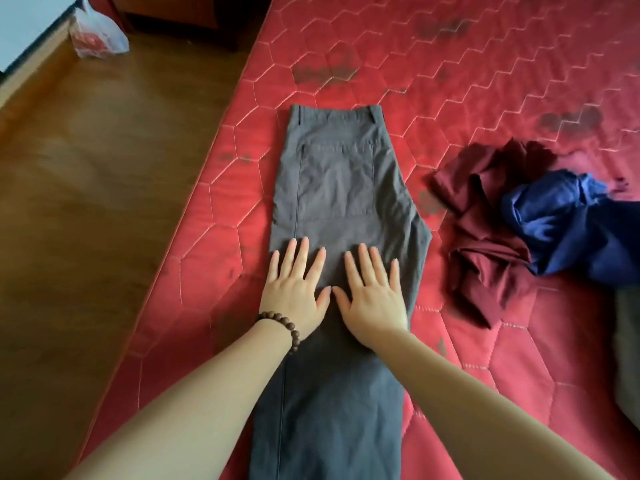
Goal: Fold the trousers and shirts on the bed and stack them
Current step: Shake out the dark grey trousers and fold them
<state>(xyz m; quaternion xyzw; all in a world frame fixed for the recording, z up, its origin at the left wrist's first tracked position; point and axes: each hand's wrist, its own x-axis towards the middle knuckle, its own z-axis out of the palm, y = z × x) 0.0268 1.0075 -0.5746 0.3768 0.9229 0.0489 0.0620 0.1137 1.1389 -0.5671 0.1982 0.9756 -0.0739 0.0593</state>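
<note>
Red quilted fabric covers the mattress [485, 64] in front of you, stitched in a hexagon pattern and marked with several dark stains. Your grey trousers [336, 188] lie flat along its left side, folded leg over leg, waistband at the far end, back pocket facing up, legs running toward you. Your left hand [294, 292] and right hand [372, 299] press flat on the trousers side by side just below the pocket, fingers straight and spread, thumbs nearly touching, gripping nothing. A bead bracelet [282, 323] sits on your left wrist. To the right, apart from the trousers, a maroon garment [485, 251] lies crumpled with a blue garment [568, 220] bunched partly over it. Left of the mattress runs a brown wooden floor [86, 202]; a plastic bag [97, 32] sits on it at the far end.
</note>
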